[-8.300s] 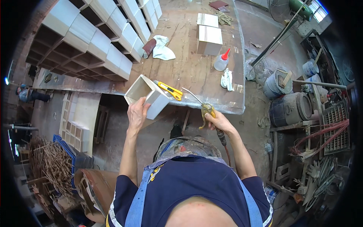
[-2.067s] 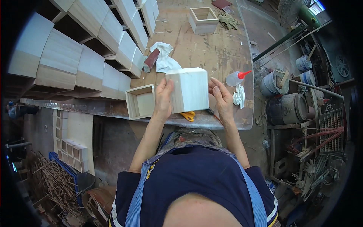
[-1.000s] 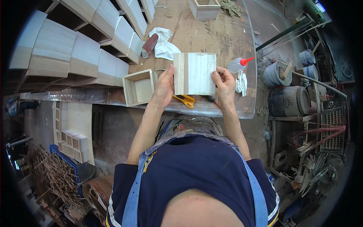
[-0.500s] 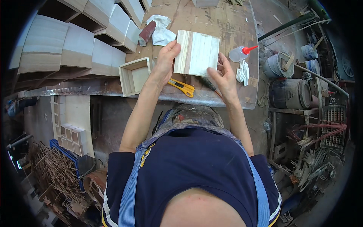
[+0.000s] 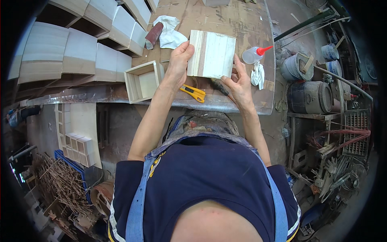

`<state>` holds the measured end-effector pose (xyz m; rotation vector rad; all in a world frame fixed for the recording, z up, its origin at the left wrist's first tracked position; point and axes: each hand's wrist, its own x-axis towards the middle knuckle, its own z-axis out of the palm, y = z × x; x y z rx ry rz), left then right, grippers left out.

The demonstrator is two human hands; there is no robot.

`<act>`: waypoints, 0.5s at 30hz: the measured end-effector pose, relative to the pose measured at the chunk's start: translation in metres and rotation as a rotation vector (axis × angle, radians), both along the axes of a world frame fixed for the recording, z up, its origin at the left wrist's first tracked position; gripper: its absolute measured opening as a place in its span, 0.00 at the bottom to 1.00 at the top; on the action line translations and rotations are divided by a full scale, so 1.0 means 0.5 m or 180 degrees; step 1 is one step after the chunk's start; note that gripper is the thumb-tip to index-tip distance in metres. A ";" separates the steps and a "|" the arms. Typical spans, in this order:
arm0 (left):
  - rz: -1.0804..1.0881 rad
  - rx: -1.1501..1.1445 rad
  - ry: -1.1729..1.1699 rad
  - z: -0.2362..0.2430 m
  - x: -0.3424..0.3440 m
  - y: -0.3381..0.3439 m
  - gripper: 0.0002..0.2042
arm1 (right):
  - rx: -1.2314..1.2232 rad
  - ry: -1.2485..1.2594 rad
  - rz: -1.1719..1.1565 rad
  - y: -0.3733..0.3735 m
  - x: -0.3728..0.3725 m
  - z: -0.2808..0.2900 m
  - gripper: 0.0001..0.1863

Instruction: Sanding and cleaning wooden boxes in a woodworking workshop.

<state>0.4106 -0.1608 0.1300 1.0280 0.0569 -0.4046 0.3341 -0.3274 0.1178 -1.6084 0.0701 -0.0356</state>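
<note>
Between my hands, above the workbench, is a pale wooden box [image 5: 213,54] with a whitish striped face turned up to me. My left hand [image 5: 180,60] grips its left edge, thumb on the near side. At the lower right corner my right hand [image 5: 238,78] pinches the edge between thumb and fingers. Below the box lie a yellow utility knife [image 5: 194,93] and a dark-handled tool [image 5: 219,86], partly hidden. An open wooden box [image 5: 142,82] rests by my left forearm. Right of my right hand are a clear squeeze bottle with a red nozzle [image 5: 252,55] and a crumpled white cloth [image 5: 257,76].
Stacked wooden boxes [image 5: 82,52] fill the bench's left side. A dark red sanding roll [image 5: 154,35] lies against a white rag [image 5: 169,31]. The bench's near edge [image 5: 238,108] runs in front of me. Buckets [image 5: 297,67] and a cluttered rack stand to the right.
My right thumb has moved down to the box's lower right corner. The box has shifted very slightly up and is still in both hands.
</note>
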 end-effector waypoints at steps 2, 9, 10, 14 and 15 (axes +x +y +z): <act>-0.0025 0.0011 -0.0009 0.001 0.001 -0.001 0.14 | 0.0055 -0.0016 0.0024 -0.003 -0.001 -0.006 0.38; 0.0039 0.0193 -0.0014 0.005 -0.002 -0.028 0.14 | -0.0956 -0.0275 -0.0575 0.013 0.002 -0.026 0.40; 0.0044 0.0173 -0.0011 0.004 -0.002 -0.030 0.14 | -0.0940 -0.0253 -0.0629 0.012 0.002 -0.026 0.40; -0.0014 0.0130 0.0007 -0.002 -0.002 -0.036 0.16 | -0.0593 -0.0238 -0.0588 -0.004 -0.002 -0.025 0.40; 0.0001 0.0118 -0.0017 -0.003 -0.001 -0.038 0.15 | -0.0596 -0.0331 -0.0559 -0.009 0.000 -0.032 0.38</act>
